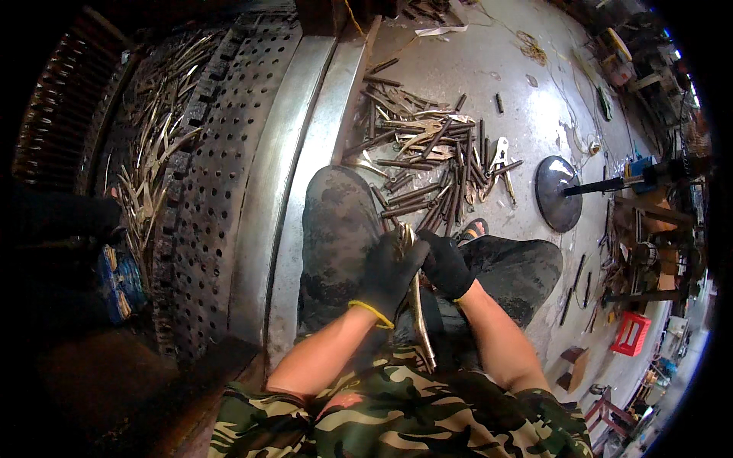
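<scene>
Silvery metal caught our eye first: a long, slim tool (421, 317), plier-like as far as we could tell, was in front of the body, above the lap and between the thighs of the dark trousers (336, 237). We saw the left hand (388, 276), in a black glove, curled closed around its upper part; the right hand (449, 267), gloved too, was bent in just beside that end, but we could not tell whether its hidden fingers gripped anything. We judged the piece stiff, solid and fairly heavy for its width, unlikely to break, and slick where smooth, so we thought the thicker upper part the surest hold. Its long axis ran nearly fore and aft, the lower end toward the camouflage shirt (427, 420) and slightly right, the upper end toward the heap of dark rods (458, 164).
</scene>
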`<state>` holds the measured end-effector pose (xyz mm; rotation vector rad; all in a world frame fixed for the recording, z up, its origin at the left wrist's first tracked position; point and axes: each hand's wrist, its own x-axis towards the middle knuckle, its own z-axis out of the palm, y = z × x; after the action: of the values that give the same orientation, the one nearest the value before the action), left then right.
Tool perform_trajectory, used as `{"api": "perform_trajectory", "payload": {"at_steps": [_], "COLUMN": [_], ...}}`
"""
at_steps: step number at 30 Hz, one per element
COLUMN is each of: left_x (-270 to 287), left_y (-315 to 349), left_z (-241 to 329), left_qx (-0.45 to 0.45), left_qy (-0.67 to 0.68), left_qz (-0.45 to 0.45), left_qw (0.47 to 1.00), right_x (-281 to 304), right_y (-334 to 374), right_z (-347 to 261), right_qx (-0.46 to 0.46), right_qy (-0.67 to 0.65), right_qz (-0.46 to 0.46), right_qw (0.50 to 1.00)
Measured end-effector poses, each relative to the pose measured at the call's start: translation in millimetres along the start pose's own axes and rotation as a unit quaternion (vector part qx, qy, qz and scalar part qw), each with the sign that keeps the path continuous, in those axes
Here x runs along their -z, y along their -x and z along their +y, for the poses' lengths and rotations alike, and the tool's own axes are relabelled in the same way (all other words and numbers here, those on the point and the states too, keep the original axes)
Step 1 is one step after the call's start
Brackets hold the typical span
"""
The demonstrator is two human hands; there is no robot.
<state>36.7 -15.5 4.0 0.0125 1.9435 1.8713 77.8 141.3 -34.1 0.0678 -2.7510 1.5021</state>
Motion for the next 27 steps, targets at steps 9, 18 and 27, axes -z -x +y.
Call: {"api": "perform_trajectory", "payload": {"at_steps": [9, 18, 27], "left_x": [-1, 52, 21], "left_y": [1, 10, -21], "left_z": [2, 21, -4], "left_qx": [-0.149, 0.138, 0.025], "left_qy": [-0.159, 0.497, 0.024], "left_qz": [0.032, -0.100, -0.114], "left_qw": [0.975, 0.851, 0.993], "right_x": [-12, 58, 64], "right_y": [9, 35, 40], "right_z": [-42, 4, -11], "right_qx": [-0.021, -0.172, 0.138], "right_qy": [0.072, -0.157, 0.283], "right_qz": [-0.020, 0.101, -0.015], "right_qw": [0.997, 0.967, 0.949]}}
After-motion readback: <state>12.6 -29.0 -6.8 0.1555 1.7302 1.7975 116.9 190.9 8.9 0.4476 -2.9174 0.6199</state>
